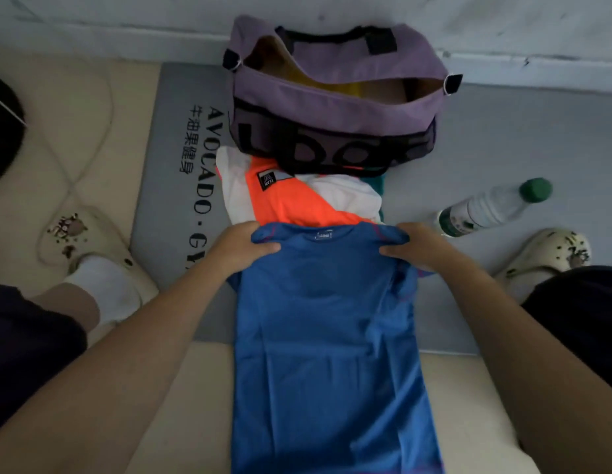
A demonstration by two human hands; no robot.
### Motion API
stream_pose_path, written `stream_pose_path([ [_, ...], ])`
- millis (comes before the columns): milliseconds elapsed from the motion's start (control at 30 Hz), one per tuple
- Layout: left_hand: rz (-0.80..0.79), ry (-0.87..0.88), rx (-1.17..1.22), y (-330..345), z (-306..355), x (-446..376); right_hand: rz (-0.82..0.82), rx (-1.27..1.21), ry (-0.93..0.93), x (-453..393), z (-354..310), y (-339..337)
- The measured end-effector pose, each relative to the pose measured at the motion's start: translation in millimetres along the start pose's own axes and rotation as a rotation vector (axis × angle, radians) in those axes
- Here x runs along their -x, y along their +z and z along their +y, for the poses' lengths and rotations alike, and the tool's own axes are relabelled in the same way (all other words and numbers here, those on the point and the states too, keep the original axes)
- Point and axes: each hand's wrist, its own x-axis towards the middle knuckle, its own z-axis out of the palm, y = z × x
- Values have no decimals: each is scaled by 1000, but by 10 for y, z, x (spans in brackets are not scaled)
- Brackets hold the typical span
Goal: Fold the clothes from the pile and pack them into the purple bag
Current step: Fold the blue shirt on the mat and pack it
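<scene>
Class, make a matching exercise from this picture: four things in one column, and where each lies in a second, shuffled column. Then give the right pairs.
Things:
1. blue shirt
2. purple bag
3. water bottle
4. orange garment

Places:
A. lying on its side on the grey mat, to the right of the clothes
B. in the pile between the bag and the blue shirt
C. spread out flat, its shoulders held by both hands
D. standing open at the far end of the mat, by the wall

Pairs: 1-C, 2-D, 3-A, 4-B
</scene>
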Motion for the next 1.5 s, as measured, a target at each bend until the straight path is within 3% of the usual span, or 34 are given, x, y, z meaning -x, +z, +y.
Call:
stream_pose_path([
  [100,107,60,-28,-124,178,-70,39,-62,13,-77,-41,-156],
  [267,513,267,-118,-323,384,-63,651,-106,-181,-20,-173,-238],
  [367,594,132,-39,-193,225,51,791,-113,-181,107,-102,0],
  [567,527,-323,229,467,-458,419,501,-442,297,199,401,704],
  [700,510,-556,469,582,-635,528,398,-549,343,228,522,911],
  [867,235,-752,864,555,-646,558,269,-902,424,196,527,819],
  [1033,30,-674,1063,442,-686,602,165,-1135,444,273,619,730],
  [1200,114,-537,1179,328,-682,621,91,-1192,439,359,687,710],
  [1400,14,-454,995,246,-561,604,72,-1107,340,494,690,635],
  [1500,-20,-576,987,208,-497,620,124,-1064,302,547,646,542],
])
